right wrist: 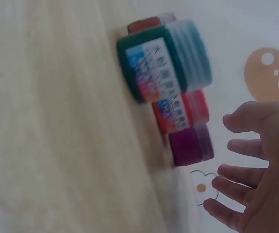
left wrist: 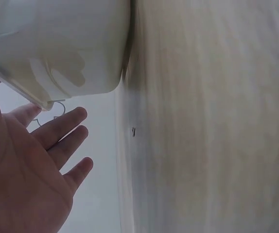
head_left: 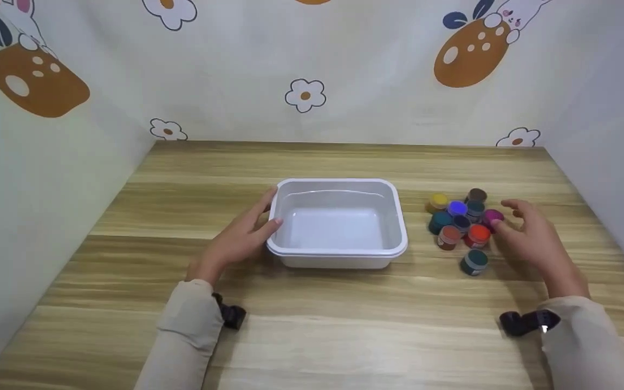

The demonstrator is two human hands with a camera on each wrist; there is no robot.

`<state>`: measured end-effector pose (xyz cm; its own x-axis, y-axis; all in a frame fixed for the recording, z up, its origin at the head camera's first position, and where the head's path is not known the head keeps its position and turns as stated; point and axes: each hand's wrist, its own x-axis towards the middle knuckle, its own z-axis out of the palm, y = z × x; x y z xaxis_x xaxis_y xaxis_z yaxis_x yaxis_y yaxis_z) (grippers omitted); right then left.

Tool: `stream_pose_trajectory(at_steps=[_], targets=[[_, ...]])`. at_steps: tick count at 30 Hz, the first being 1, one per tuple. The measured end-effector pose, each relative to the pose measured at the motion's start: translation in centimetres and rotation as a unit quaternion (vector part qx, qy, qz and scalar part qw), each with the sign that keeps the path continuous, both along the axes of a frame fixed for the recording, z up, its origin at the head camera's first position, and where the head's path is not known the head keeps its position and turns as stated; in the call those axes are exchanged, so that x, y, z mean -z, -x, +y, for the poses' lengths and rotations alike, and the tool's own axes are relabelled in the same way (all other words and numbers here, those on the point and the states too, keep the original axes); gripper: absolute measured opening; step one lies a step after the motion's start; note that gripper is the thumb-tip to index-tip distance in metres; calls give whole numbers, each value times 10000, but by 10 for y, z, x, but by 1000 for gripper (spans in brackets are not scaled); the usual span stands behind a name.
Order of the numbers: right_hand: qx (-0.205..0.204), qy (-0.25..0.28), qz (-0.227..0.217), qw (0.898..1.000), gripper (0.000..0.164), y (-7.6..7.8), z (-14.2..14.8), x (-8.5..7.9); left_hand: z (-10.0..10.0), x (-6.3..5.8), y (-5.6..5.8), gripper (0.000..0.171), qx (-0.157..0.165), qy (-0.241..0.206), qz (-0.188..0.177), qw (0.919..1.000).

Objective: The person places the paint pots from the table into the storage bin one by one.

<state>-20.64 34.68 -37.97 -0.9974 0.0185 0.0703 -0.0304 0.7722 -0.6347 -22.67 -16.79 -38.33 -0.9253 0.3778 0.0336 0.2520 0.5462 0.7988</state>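
Note:
A white plastic tub (head_left: 339, 259) stands on the wood-grain table. At its left side my left hand (head_left: 239, 236) touches the rim with thumb and index finger. In the left wrist view the other fingers (left wrist: 61, 127) of that hand stretch out loosely beside the tub wall (left wrist: 93, 63). To the right, my right hand (head_left: 534, 235) is spread beside a magenta paint jar (head_left: 492, 218). In the right wrist view that hand (right wrist: 261, 170) has nothing between its fingers and is apart from the jars. Nearby are a red jar (head_left: 477, 235) and a dark green jar (head_left: 474, 262).
Several more small paint jars cluster to the tub's right, among them a yellow jar (head_left: 437, 202), a blue-purple jar (head_left: 457, 208) and a reddish-brown jar (head_left: 449, 237). A patterned curtain (head_left: 236, 81) hangs behind the table (head_left: 344, 330). Pale walls flank both sides.

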Motion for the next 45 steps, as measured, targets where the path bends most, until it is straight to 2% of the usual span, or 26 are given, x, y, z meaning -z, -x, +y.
stream_pose_trajectory(at_steps=[9, 22, 27, 32, 38, 45], targets=[[-68, 454, -464, 9979, 64, 4, 4, 8, 1, -2, -3, 69, -183, 95, -232, 9995], [29, 309, -441, 9985, 63, 9, 6, 11, -1, 0, -2, 70, -134, -70, -164, 9998], [-24, 239, -257, 9994, 59, 7, 6, 10, -3, 2, -1, 70, -58, -119, -191, 9997], [37, 148, -182, 9997, 60, 3, 5, 2, -1, 2, -1, 71, -62, -121, -284, 9995], [73, 126, 193, 9997, 56, 0, -1, -17, 0, 2, -1, 72, -77, -118, -390, 9991], [-132, 162, 338, 9992, 57, 2, -22, -37, -2, 2, 0, 72, -159, -85, -456, 9988]])
